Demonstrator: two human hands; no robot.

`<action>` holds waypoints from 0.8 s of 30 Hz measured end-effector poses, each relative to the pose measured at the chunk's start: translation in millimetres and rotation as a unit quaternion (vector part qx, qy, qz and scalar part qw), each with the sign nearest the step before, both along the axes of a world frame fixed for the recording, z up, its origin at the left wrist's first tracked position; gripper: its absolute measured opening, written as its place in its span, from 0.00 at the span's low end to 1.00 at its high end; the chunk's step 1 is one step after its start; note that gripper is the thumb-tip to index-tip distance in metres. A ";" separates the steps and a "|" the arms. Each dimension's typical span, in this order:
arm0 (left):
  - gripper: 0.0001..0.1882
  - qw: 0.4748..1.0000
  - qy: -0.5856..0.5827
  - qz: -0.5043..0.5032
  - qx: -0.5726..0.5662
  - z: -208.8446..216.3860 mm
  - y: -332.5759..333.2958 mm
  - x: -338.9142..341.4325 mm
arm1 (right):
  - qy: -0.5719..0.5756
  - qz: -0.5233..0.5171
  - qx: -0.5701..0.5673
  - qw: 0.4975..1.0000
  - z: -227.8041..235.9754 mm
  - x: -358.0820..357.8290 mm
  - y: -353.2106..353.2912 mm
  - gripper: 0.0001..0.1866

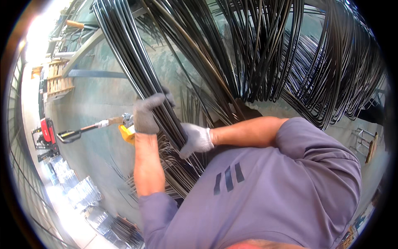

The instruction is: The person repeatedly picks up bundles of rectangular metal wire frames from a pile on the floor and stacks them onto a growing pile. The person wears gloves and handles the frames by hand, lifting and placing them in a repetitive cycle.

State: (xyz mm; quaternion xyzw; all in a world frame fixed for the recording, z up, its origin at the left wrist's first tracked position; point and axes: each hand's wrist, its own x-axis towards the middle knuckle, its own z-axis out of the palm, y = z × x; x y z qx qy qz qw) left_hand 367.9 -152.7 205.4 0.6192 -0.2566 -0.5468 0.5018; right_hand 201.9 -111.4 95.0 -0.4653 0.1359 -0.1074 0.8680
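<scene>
A long bundle of bent black metal rods slants from the upper left down toward my chest. My left hand, in a grey work glove, is wrapped around the bundle near its middle, with part of the fingers hidden behind the rods. Lower down, my right hand grips the same bundle close to its near end, also gloved. Its fingers are partly covered by the rods. Beneath the bundle's near end lie more bent rods.
Many black bent rods hang in dense rows across the far side and right. A yellow-based pallet jack with a long handle stands left. Beyond it are a red machine, wooden pallets and stacked metal parts.
</scene>
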 end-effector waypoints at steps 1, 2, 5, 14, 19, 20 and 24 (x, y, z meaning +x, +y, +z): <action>0.19 1.000 0.022 0.002 -0.019 -1.5 2.3 1.8 | -0.019 0.015 0.026 0.999 -3.7 2.0 1.7 0.36; 0.19 0.998 0.048 0.011 -0.033 -8.5 8.8 2.1 | -0.045 -0.013 0.030 0.998 0.3 1.4 6.7 0.34; 0.20 0.997 0.065 0.007 0.027 -18.6 -2.2 0.1 | -0.005 -0.011 0.070 0.997 1.1 -11.0 -5.2 0.38; 0.19 0.998 0.065 0.012 0.007 -6.2 -7.2 0.5 | 0.038 0.026 0.028 0.999 19.4 -12.4 -18.0 0.40; 0.21 0.996 0.073 0.042 -0.020 -7.5 -18.5 10.9 | 0.026 -0.014 0.014 0.999 10.7 5.5 -19.4 0.37; 0.21 0.996 0.085 0.013 0.005 -15.3 -23.0 24.7 | 0.049 -0.027 0.000 0.998 5.8 9.5 -20.9 0.36; 0.19 0.990 0.140 0.019 -0.024 -39.2 -41.1 35.9 | 0.121 -0.047 -0.005 0.991 25.7 7.6 -37.3 0.37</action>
